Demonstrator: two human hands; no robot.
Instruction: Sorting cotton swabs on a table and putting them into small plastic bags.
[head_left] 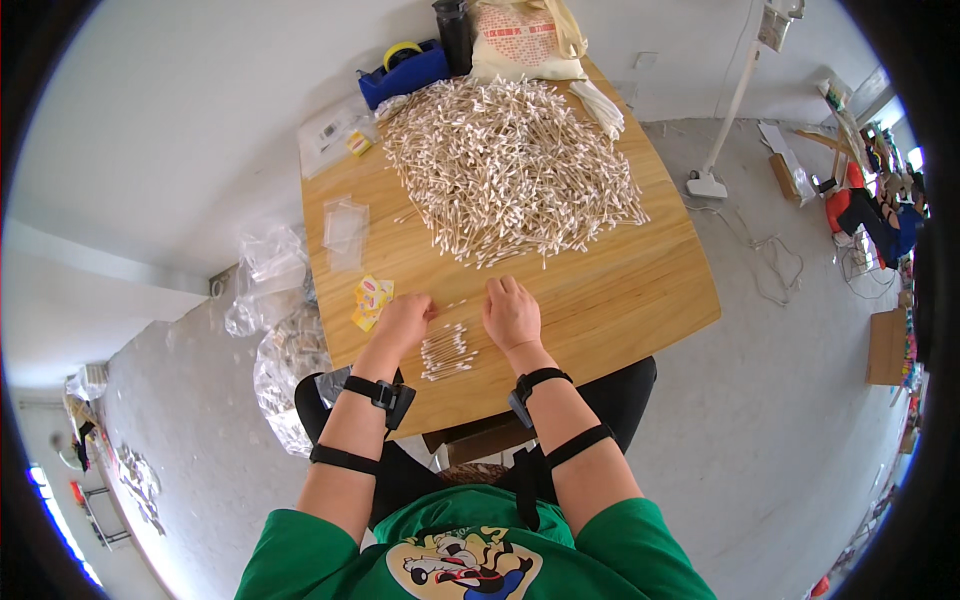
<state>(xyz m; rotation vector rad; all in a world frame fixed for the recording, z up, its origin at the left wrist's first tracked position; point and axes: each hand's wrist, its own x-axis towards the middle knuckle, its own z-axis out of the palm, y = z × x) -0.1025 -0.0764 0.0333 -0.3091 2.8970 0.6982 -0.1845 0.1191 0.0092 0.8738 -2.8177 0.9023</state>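
A huge heap of cotton swabs (510,165) with white tips covers the far part of the wooden table. Closer to me, several cotton swabs (447,353) lie side by side in a small row. My left hand (403,318) is at the left of this row, its fingers curled inward. At the row's upper right, my right hand (512,312) has its fingers bent together. A loose cotton swab (456,303) shows in the gap between the hands, close to the left fingertips. What either hand's fingertips hold is too small to tell. Yellow printed cards (372,302) lie beside my left hand.
Clear plastic bags (346,234) lie on the table's left side. A blue tape dispenser (404,75), a black bottle (454,38) and a cream cloth bag (528,42) stand at the back. Plastic sacks (290,350) fill the floor at left; a white stand (708,184) stands at right.
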